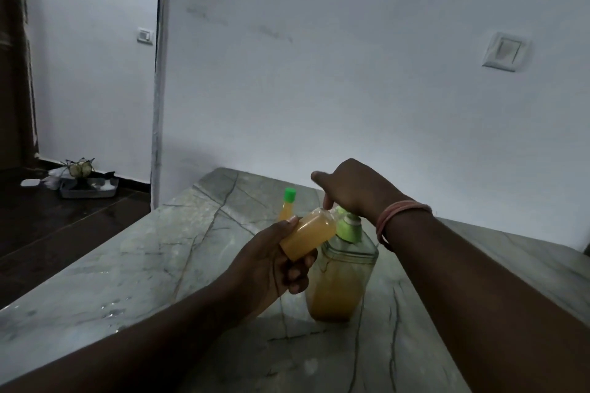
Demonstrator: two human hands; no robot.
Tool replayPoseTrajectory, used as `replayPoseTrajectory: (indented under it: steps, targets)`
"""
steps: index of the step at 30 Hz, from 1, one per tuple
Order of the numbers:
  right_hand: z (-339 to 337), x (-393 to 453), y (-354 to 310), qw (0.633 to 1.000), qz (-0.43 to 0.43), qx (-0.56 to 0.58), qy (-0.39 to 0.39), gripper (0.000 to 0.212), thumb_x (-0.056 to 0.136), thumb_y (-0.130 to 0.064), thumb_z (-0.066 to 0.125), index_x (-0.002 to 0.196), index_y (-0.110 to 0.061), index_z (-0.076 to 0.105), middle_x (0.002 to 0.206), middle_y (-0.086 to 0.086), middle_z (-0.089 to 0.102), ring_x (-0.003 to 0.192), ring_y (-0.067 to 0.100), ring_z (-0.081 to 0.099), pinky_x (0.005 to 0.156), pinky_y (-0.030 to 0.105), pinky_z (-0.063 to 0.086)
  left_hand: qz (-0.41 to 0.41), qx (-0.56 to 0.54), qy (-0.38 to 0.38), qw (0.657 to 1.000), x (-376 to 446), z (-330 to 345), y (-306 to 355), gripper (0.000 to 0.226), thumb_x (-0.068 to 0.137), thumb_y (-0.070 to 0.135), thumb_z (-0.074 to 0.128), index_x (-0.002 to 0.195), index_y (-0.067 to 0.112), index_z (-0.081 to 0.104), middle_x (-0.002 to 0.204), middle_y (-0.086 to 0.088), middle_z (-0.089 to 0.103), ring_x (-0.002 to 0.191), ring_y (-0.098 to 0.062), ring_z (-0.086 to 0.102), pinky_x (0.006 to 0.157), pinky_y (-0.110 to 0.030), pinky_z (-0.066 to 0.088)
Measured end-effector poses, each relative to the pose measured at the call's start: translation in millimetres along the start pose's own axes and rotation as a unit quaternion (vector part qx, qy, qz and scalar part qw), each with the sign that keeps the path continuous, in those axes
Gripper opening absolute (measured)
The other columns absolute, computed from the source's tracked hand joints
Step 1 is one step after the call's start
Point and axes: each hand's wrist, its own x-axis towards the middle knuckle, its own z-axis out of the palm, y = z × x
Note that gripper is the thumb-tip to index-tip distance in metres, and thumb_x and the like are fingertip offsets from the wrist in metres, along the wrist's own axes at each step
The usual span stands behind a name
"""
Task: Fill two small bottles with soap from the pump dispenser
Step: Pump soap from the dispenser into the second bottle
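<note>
Two bare forearms reach into view from the bottom edge, one from the lower left and one from the lower right. Neither arm wears a sleeve; both are uncovered as far as the picture shows. The left hand wears no ring or band that can be seen. The right hand has a set of thin bangles around its wrist, pinkish-orange in colour, lying close together as a narrow stack. The dim light hides finer detail on them.
</note>
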Motion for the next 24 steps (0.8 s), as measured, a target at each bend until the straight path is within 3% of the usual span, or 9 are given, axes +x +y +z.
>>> replayPoseTrajectory:
  steps: [3, 6, 9, 12, 17, 22, 24]
  targets:
    - [5.9, -3.7, 3.6, 1.0, 0.013, 0.013, 0.006, 0.049, 0.089, -0.046, 0.047, 0.071, -0.011, 0.077, 0.071, 0.008, 0.072, 0.06, 0.021, 0.061, 0.058, 0.029, 0.045, 0.0, -0.001, 0.007, 1.0, 0.5, -1.0, -1.1, 0.062, 0.089, 0.044, 0.056, 0.134, 0.003, 0.043, 0.077, -0.014, 0.058, 0.053, -0.013, 0.049, 0.05, -0.027, 0.045]
    - [4.0, -5.9, 1.6, 1.0, 0.016, 0.009, -0.014, 0.049, 0.091, -0.045, 0.048, 0.08, -0.007, 0.076, 0.077, 0.01, 0.073, 0.067, 0.024, 0.063, 0.068, 0.034, 0.05, -0.003, 0.007, 0.016, 1.0, 0.3, -1.2, -1.7, 0.058, 0.089, 0.045, 0.056, 0.125, 0.0, 0.049, 0.077, -0.015, 0.057, 0.053, -0.014, 0.049, 0.051, -0.027, 0.045]
    - [-1.6, -2.6, -2.6, 0.999, 0.013, -0.031, -0.031, 0.045, 0.092, -0.046, 0.052, 0.087, -0.006, 0.072, 0.082, 0.009, 0.07, 0.069, 0.023, 0.061, 0.065, 0.032, 0.047, 0.002, 0.011, 0.009, 1.0, -1.6, -0.2, -1.4, 0.057, 0.089, 0.044, 0.056, 0.125, 0.0, 0.05, 0.078, -0.015, 0.059, 0.054, -0.014, 0.049, 0.052, -0.028, 0.045]
    - [-0.3, 0.5, -4.3, 0.999, -0.009, -0.032, -0.013, 0.048, 0.092, -0.049, 0.051, 0.082, -0.008, 0.074, 0.074, 0.006, 0.068, 0.065, 0.02, 0.061, 0.063, 0.03, 0.045, 0.005, 0.006, -0.002, 1.0, -0.9, -2.2, -0.3, 0.057, 0.09, 0.042, 0.055, 0.131, 0.003, 0.047, 0.08, -0.015, 0.059, 0.055, -0.014, 0.05, 0.051, -0.027, 0.045]
    - [4.8, -4.6, 3.0, 0.999, 0.036, 0.019, 0.002, 0.051, 0.088, -0.048, 0.048, 0.079, -0.007, 0.077, 0.049, 0.003, 0.058, 0.048, 0.019, 0.052, 0.053, 0.028, 0.04, 0.007, -0.003, -0.005, 1.0, 0.7, -4.0, -2.7, 0.055, 0.091, 0.042, 0.054, 0.13, 0.003, 0.048, 0.079, -0.015, 0.058, 0.054, -0.014, 0.05, 0.051, -0.027, 0.046]
    - [1.8, -3.1, -2.2, 1.0, 0.026, 0.003, -0.017, 0.044, 0.091, -0.044, 0.053, 0.085, -0.006, 0.074, 0.072, 0.008, 0.068, 0.058, 0.019, 0.055, 0.057, 0.028, 0.041, 0.015, 0.016, 0.01, 1.0, 0.0, -4.8, -4.1, 0.058, 0.089, 0.043, 0.056, 0.132, 0.005, 0.047, 0.08, -0.017, 0.059, 0.055, -0.015, 0.05, 0.051, -0.028, 0.044]
    - [1.5, -2.6, -2.2, 1.0, 0.025, -0.004, -0.015, 0.043, 0.09, -0.043, 0.052, 0.085, -0.006, 0.075, 0.07, 0.006, 0.065, 0.06, 0.019, 0.056, 0.057, 0.029, 0.041, 0.016, 0.014, 0.012, 1.0, 0.7, -5.0, -4.1, 0.06, 0.088, 0.042, 0.057, 0.136, 0.008, 0.046, 0.081, -0.017, 0.059, 0.055, -0.016, 0.05, 0.051, -0.029, 0.045]
